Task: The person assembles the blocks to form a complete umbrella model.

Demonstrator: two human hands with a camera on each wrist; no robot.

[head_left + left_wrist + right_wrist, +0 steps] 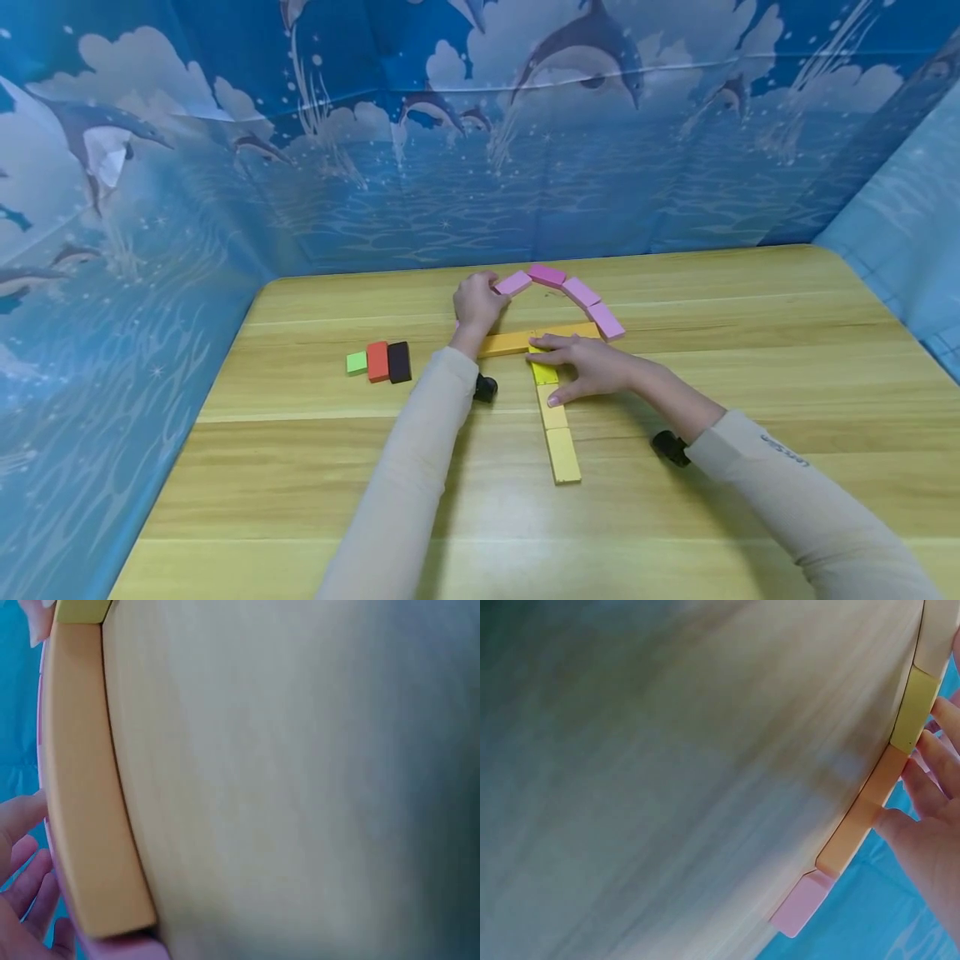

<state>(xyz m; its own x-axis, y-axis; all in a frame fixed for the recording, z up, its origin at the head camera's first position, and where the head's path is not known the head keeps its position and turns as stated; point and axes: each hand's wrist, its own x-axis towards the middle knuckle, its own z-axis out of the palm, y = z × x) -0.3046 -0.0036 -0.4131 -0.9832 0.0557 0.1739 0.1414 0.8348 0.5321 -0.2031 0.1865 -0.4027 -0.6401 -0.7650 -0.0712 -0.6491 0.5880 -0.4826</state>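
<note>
In the head view, several pink blocks [581,292] form an arch above a row of orange blocks [506,343]. A bright yellow block [546,372] and paler yellow blocks [562,455] run down from the row's middle. My left hand [477,304] is at the arch's left side, covering part of it; its fingertips reach a pink block [513,283]. In the left wrist view its fingers [26,889] are loosely bent beside an orange block. My right hand [592,364] spreads over the yellow blocks, fingertips touching near where yellow meets orange.
On the left of the wooden table [285,475] lie a green block [356,363], a red block [377,362] and a black block [399,362], side by side. A blue dolphin-print cloth [450,192] hangs behind the table and at its sides.
</note>
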